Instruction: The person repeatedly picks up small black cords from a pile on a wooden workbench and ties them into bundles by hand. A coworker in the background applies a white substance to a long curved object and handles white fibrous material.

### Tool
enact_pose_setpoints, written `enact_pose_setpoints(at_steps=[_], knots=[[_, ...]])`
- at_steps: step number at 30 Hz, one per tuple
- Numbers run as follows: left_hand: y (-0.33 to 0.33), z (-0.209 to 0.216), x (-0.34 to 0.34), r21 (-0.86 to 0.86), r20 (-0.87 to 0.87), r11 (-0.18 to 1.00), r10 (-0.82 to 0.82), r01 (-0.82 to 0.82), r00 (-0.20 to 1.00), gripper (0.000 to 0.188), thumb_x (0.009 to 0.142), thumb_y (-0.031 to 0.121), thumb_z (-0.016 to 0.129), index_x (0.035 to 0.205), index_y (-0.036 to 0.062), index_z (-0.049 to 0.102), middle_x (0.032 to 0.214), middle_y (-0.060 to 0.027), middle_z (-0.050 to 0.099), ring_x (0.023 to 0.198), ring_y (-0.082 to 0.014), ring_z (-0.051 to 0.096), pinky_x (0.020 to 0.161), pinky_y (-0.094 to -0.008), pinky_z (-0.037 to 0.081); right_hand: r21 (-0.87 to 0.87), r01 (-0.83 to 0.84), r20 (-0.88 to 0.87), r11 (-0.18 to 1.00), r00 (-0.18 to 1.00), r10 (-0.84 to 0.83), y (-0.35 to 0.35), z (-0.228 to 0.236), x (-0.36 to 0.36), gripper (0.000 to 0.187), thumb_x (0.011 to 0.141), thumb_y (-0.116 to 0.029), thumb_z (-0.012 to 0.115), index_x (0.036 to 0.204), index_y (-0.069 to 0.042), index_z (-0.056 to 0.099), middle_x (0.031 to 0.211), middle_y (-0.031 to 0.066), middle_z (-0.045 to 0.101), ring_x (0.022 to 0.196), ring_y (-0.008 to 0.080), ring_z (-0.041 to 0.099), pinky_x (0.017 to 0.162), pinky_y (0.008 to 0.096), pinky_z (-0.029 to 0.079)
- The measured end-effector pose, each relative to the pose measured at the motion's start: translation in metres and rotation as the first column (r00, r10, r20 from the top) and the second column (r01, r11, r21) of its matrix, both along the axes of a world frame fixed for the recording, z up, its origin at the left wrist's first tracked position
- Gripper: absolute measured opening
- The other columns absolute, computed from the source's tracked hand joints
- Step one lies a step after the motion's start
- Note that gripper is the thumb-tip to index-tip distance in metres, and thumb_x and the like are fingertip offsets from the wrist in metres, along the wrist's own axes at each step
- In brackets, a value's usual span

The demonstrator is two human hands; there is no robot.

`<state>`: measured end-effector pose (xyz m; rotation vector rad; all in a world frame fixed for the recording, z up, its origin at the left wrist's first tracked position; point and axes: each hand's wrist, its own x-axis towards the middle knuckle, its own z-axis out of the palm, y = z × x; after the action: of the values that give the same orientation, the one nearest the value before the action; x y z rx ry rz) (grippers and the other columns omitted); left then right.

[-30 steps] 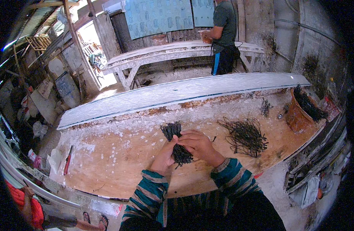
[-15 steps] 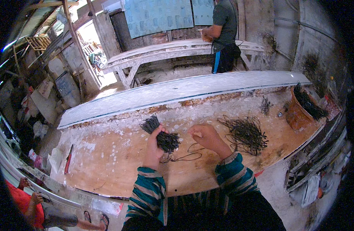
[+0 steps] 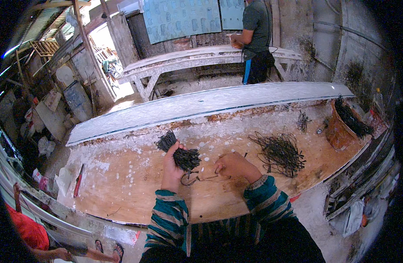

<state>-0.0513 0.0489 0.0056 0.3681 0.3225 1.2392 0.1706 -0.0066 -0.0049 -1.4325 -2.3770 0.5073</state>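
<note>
A thick bundle of short black cords (image 3: 186,158) is wrapped in the fingers of my left hand (image 3: 170,170), raised over the plywood table. To its right, my right hand (image 3: 239,167) is closed in a pinch on a thin black cord (image 3: 210,177). That cord runs across toward the underside of the bundle and curls into a loop there. A short dark end sticks up behind my right knuckles. Just right of this hand lies a loose tangled pile of black cords (image 3: 280,154) on the wood.
An orange-brown bucket (image 3: 340,128) full of black cords lies tilted at the right. A red knife-like tool (image 3: 79,180) rests at the left. Beyond the table's far edge stretches a long white board (image 3: 210,101). One person stands at the back bench; another in red sits lower left.
My right hand has gone from loosely curled to pinched and turned downward, drawing the cord straighter. The bundle in my left hand has tilted slightly left. The person in red has shifted their arms.
</note>
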Motion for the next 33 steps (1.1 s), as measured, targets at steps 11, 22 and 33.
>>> enact_pose_setpoints(at_steps=[11,22,33], knots=[[0.001,-0.005,0.005,0.009,-0.078,0.999,-0.030,0.031,0.996,0.015,0.079,0.009,0.062,0.093,0.0071,0.056,0.072,-0.0027,0.057,0.071,-0.0169,0.057,0.068,-0.0298,0.049,0.051,0.004,-0.011,0.999,1.000,-0.003,-0.003,-0.002,-0.003,0.009,0.066,-0.013,0.061,0.072,-0.007,0.064,0.072,0.0086,0.063,0.069,0.0276,0.060,0.061,0.0365,0.047],[-0.002,-0.006,0.007,0.045,-0.132,0.998,-0.047,0.053,0.990,0.019,0.081,0.012,0.062,0.096,0.0058,0.053,0.073,-0.0026,0.056,0.072,-0.0172,0.056,0.071,-0.0312,0.047,0.132,0.157,-0.111,0.979,0.984,-0.142,-0.013,0.011,-0.009,0.010,0.074,-0.014,0.059,0.081,-0.007,0.058,0.076,0.0111,0.060,0.072,0.0308,0.059,0.063,0.0373,0.046],[-0.035,0.010,0.029,0.077,-0.386,0.973,-0.171,0.217,0.907,0.027,0.082,0.013,0.061,0.105,0.0048,0.050,0.078,-0.0041,0.055,0.075,-0.0183,0.058,0.071,-0.0347,0.050,-0.165,0.017,-0.935,0.986,0.315,-0.162,-0.002,0.036,0.001,0.007,0.085,-0.009,0.057,0.088,-0.007,0.052,0.070,0.0000,0.055,0.059,0.0058,0.050,0.051,0.0199,0.041]])
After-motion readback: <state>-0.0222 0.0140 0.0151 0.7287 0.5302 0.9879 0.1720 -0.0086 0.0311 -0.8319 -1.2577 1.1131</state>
